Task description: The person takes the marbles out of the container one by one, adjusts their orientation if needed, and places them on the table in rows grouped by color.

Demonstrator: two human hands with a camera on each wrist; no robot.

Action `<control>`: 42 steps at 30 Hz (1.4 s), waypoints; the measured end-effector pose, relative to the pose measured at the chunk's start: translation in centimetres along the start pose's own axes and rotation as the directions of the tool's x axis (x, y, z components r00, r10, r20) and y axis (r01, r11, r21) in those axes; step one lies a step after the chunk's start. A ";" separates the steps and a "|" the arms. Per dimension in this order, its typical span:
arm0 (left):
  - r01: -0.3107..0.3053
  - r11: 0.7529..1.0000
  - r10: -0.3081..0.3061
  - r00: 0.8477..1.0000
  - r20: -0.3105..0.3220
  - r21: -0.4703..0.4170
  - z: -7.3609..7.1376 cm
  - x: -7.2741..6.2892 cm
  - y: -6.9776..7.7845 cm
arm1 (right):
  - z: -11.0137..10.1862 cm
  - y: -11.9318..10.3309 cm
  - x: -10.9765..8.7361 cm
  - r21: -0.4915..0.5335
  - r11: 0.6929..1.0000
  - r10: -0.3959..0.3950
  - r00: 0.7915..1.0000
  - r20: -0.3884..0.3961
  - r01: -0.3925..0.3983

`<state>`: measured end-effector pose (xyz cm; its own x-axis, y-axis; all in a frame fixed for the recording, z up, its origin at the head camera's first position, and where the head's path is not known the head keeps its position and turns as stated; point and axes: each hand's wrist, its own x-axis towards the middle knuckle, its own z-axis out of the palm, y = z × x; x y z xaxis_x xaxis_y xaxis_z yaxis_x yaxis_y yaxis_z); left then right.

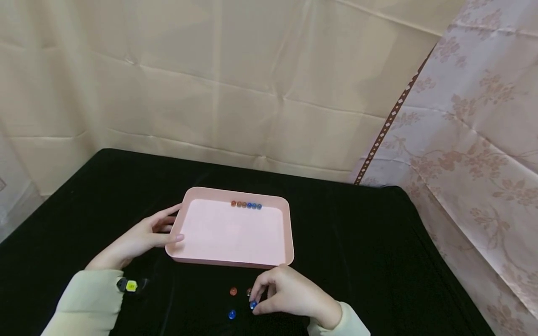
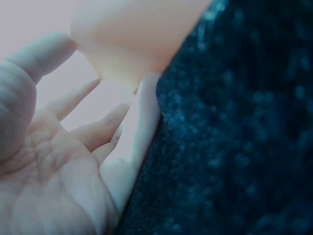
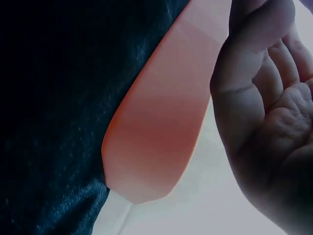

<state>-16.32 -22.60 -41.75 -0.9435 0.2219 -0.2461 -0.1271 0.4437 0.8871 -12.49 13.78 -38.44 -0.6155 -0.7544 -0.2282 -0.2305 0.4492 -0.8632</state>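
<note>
Between the thumb and fingertips of the right hand [image 1: 290, 291], a blue marble [image 1: 253, 305] is pinched, just in front of the near edge of a pink tray [image 1: 233, 238]; whether the cloth is touched by it cannot be told. Close to those fingertips, a red-orange marble [image 1: 233, 291] and a second blue marble [image 1: 232, 314] are seen on the black cloth [image 1: 344, 242], and a reddish marble [image 1: 249, 292] is partly hidden by the fingers. Inside the tray, near its far wall, six marbles [image 1: 244, 205] are set out in one row, with three of orange to amber tint on the left and three blue on the right. By its left side the tray is gripped by the left hand [image 1: 140, 239], the thumb being laid over the rim and the other fingers held against the outside. Both forearms are covered by pale yellow-green sleeves [image 1: 90, 298]. Beyond the cloth, the far side is hung with a cream curtain [image 1: 189, 84], and the right side with floral fabric [image 1: 475, 140], edged by a brown patterned strip [image 1: 395, 109].
</note>
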 end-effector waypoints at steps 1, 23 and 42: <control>0.000 1.000 0.000 1.000 0.001 0.001 0.0 0.0 0.0 | 0.1 0.0 0.0 -0.009 1.000 -0.002 1.000 0.004 0.002; 0.002 1.000 -0.002 1.000 0.010 -0.008 0.0 0.0 0.0 | 1.6 -0.2 0.5 -0.301 0.953 0.011 1.000 -0.023 -0.018; -0.008 1.000 0.008 1.000 0.008 -0.005 -0.1 0.0 0.0 | 2.0 -0.2 0.7 -0.398 0.917 0.042 0.999 -0.006 -0.040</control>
<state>-16.37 -22.69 -41.71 -0.9420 0.2321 -0.2425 -0.1216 0.4375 0.8909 -11.38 12.17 -39.34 -0.6289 -0.7323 -0.2614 -0.4860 0.6326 -0.6030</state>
